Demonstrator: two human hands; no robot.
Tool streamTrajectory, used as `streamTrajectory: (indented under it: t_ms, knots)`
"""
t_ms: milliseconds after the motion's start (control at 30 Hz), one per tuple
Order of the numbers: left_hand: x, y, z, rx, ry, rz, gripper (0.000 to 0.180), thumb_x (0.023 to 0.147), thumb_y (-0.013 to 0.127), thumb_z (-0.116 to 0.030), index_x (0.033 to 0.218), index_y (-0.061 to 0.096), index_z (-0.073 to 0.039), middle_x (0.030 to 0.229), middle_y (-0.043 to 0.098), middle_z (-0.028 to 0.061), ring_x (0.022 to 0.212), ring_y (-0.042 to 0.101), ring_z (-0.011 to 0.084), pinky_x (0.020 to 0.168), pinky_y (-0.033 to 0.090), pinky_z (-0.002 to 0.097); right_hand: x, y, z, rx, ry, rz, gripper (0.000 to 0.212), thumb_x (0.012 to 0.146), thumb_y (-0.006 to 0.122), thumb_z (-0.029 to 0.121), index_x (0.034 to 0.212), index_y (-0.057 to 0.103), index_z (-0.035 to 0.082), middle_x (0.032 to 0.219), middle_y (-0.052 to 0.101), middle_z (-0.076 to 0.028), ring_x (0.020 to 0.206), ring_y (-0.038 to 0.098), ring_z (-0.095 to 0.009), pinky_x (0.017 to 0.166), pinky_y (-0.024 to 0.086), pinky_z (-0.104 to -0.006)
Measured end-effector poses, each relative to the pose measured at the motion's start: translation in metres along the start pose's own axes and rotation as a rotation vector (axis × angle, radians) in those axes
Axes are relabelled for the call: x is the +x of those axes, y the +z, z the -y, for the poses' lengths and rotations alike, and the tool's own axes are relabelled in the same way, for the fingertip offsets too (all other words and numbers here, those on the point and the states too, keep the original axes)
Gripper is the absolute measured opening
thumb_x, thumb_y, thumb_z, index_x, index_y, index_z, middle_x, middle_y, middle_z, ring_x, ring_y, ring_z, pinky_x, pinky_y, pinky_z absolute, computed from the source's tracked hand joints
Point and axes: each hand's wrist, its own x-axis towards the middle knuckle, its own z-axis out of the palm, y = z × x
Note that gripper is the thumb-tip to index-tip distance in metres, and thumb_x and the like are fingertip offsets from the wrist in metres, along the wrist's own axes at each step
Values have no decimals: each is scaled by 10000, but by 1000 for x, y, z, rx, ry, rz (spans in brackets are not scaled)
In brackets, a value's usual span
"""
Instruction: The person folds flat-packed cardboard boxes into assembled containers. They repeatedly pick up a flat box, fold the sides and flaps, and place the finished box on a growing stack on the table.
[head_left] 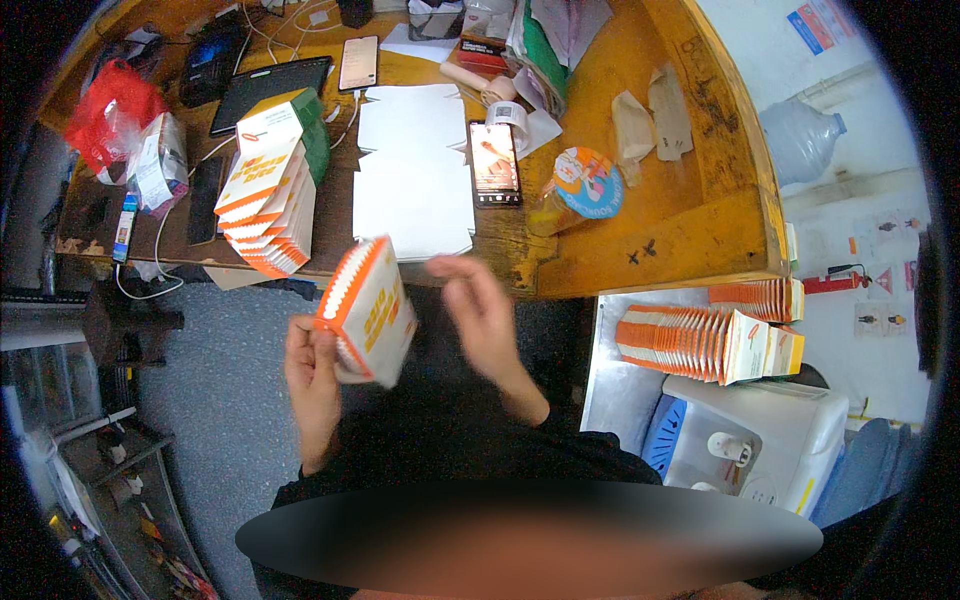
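Note:
My left hand (pixel 311 385) grips a white paper food carton (pixel 385 330) by its left side, thumb on the orange zigzag edge. The carton is folded into shape and tilted, just off the desk's front edge. To its right my right hand (pixel 483 325) is raised with fingers apart, slightly blurred and touching nothing. Beyond both hands, a stack of flat white card blanks (pixel 414 165) lies on the wooden desk (pixel 600 255). A row of nested cartons (pixel 265 215) with orange edges leans at the left of the blanks.
A lit phone (pixel 496 165) lies right of the blanks, near a round sticker (pixel 586 184). Another phone (pixel 359 63), a laptop (pixel 270 95) and a red bag (pixel 112 115) crowd the back left. More nested cartons (pixel 680 343) stand at right, above a white dispenser (pixel 765 425).

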Motion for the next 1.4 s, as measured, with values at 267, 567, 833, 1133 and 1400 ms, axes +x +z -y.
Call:
streamTrajectory:
  t_ms: [267, 567, 833, 1133, 1400]
  knots:
    - [9, 28, 21, -127, -5, 132, 319, 939, 570, 23, 1255, 530, 24, 1144, 662, 113, 1030, 634, 148, 869, 511, 286, -7, 30, 22, -142, -126, 377, 589, 947, 575, 113, 1472, 327, 18, 1417, 466, -267, 1291, 502, -384, 1041, 431, -426]
    - [-8, 8, -14, 219, -33, 284, 402, 997, 532, -85, 1381, 489, 25, 1307, 598, 148, 1229, 561, 201, 968, 498, 327, 2, 2, -5, -198, 94, 324, 319, 968, 549, 141, 1265, 509, 31, 964, 658, -268, 913, 637, -462, 721, 526, -464]
    - [46, 9, 26, 99, 88, 19, 625, 1051, 260, -504, 1336, 516, -11, 1254, 606, 148, 1120, 610, 230, 951, 491, 351, -3, 17, -18, 291, 249, 162, 307, 1002, 564, 202, 1237, 574, 4, 880, 683, -57, 738, 592, -65, 660, 492, -261]
    - [31, 7, 38, 155, 185, 147, 457, 1013, 512, -404, 1130, 628, 23, 968, 683, 86, 830, 643, 119, 723, 505, 263, 4, 2, -4, 320, 404, 309, 304, 1014, 559, 211, 1205, 598, -22, 883, 679, -2, 739, 582, -17, 646, 482, -211]
    - [40, 6, 29, 47, 21, -68, 227, 992, 587, -191, 1047, 658, 17, 852, 678, 7, 712, 593, 51, 627, 465, 208, 17, -6, 2, 52, 204, 486, 271, 926, 683, 198, 1107, 660, -3, 836, 735, -56, 697, 641, -66, 620, 506, -249]
